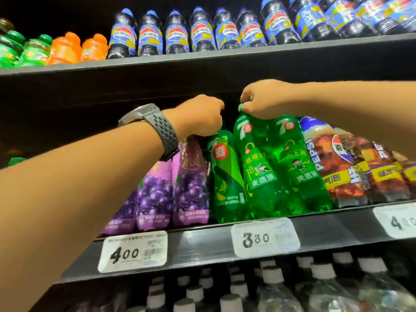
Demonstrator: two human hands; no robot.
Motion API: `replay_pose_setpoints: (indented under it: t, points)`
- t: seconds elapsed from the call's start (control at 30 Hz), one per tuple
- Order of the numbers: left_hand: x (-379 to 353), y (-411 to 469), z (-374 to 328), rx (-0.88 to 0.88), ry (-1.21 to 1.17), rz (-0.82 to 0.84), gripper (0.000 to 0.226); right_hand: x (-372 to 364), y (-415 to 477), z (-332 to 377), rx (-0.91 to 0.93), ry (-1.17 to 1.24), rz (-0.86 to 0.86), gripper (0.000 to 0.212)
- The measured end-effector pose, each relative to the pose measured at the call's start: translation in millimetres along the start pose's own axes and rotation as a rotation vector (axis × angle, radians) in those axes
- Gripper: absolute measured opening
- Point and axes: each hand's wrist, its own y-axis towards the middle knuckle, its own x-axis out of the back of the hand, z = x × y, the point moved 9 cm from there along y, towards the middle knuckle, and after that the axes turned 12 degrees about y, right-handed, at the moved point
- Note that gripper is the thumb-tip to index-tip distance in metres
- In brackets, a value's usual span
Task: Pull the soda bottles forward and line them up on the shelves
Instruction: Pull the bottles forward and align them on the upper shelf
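Observation:
Three green soda bottles stand at the front of the middle shelf (pixel 202 251). My right hand (pixel 263 100) is closed on the green cap of the middle green bottle (pixel 256 167). My left hand (pixel 200 115), with a grey watch on the wrist, grips the neck of the left green bottle (pixel 225 176), whose cap is hidden under my fingers. The third green bottle (pixel 297 163) stands to the right, untouched. Purple grape bottles (pixel 171 190) stand left of them, partly behind my left forearm.
Orange-labelled cola bottles (pixel 351 163) fill the shelf to the right. The upper shelf (pixel 202 58) carries blue cola bottles (pixel 175 34), orange bottles (pixel 65 48) and green bottles (pixel 27 50). White price tags (pixel 265 237) sit on the shelf edge. Dark bottles with grey caps (pixel 270 287) stand below.

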Motion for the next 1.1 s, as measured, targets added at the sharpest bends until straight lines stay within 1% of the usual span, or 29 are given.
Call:
replay_pose_setpoints:
  t: [0.1, 0.2, 0.3, 0.47, 0.53, 0.67, 0.8, 0.97, 1.1]
  points:
    - [-5.2, 10.7, -14.0, 0.021, 0.065, 0.086, 0.03, -0.5, 4.1, -3.8, 0.05, -0.004, 0.029, 0.031]
    - [-15.0, 16.3, -21.7, 0.056, 0.122, 0.194, 0.033, -2.1, 12.5, -6.5, 0.107, 0.023, 0.055, 0.03]
    - [-21.4, 17.5, -22.7, 0.103, 0.111, 0.249, 0.03, -4.7, 20.9, -10.8, 0.133, 0.052, 0.078, 0.033]
    - [-15.5, 20.3, -15.1, 0.198, -0.02, 0.203, 0.026, -6.1, 28.5, -20.6, 0.149, 0.147, 0.08, 0.031]
    - [-13.9, 22.8, -11.2, 0.212, -0.034, 0.187, 0.03, -5.8, 30.3, -23.3, 0.152, 0.172, 0.081, 0.03]
    - [-4.5, 22.4, -3.6, 0.197, -0.017, 0.161, 0.038, -5.3, 31.5, -25.0, 0.153, 0.189, 0.091, 0.031]
    - [5.6, 19.5, 1.3, 0.148, 0.001, 0.163, 0.037, -4.7, 31.2, -24.1, 0.153, 0.178, 0.11, 0.036]
    - [10.2, 13.6, 9.9, 0.153, 0.013, 0.182, 0.038, -6.0, 34.8, -21.0, 0.148, 0.118, 0.12, 0.041]
    - [10.9, 14.2, 8.7, 0.153, 0.02, 0.189, 0.038, -5.7, 35.9, -22.3, 0.128, 0.118, 0.121, 0.043]
